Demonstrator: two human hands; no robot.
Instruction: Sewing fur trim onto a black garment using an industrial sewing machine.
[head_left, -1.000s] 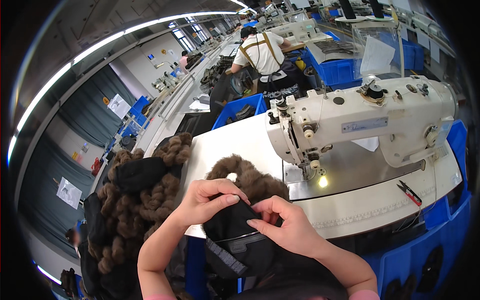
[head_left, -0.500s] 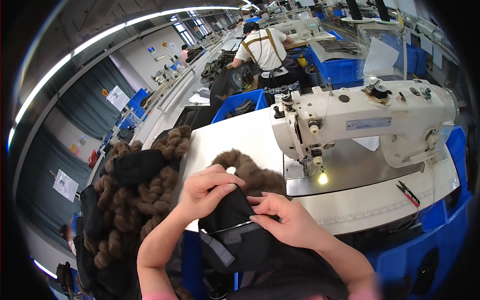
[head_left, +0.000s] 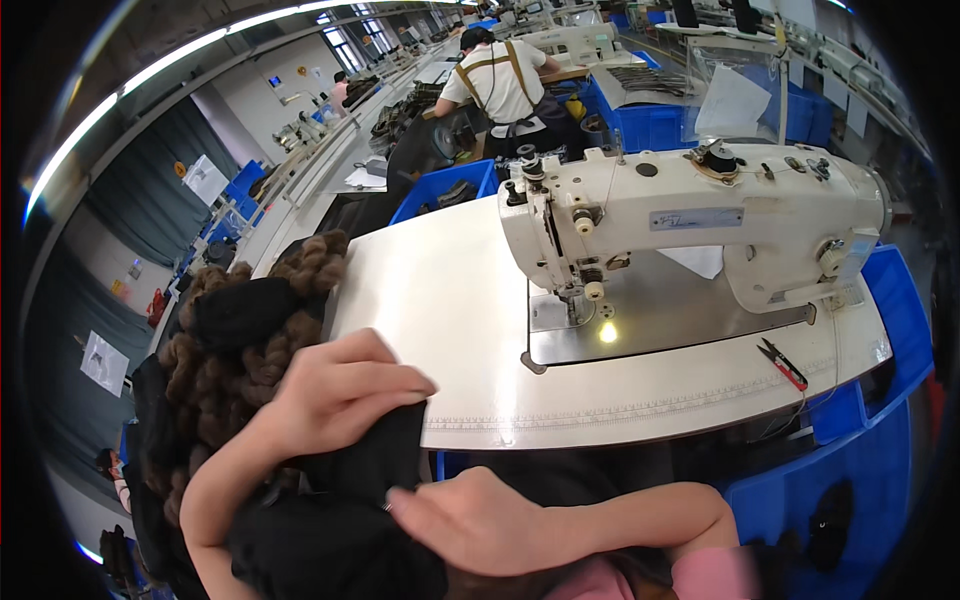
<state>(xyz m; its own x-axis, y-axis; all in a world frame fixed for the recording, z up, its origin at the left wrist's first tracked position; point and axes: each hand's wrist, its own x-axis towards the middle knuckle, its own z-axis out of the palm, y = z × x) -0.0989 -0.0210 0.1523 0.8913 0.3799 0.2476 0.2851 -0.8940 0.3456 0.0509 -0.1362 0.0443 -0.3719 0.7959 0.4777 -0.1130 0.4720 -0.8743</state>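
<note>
My left hand lies curled over a black fabric piece at the near left edge of the white sewing table. My right hand presses on the same black fabric lower down, in front of the table edge, fingers pointing left. A pile of brown curly fur and black fabric sits just left of my left hand. The white sewing machine stands on the table to the right, its needle lamp lit, well apart from both hands.
Red-handled thread snips lie near the table's right front edge. Blue bins flank the table on the right and behind. A person in a white shirt with braces works at a farther station with their back turned.
Both hands have pulled the black fabric off the tabletop toward me and to the left. The brown fur piece that lay on the table is gone from it.
</note>
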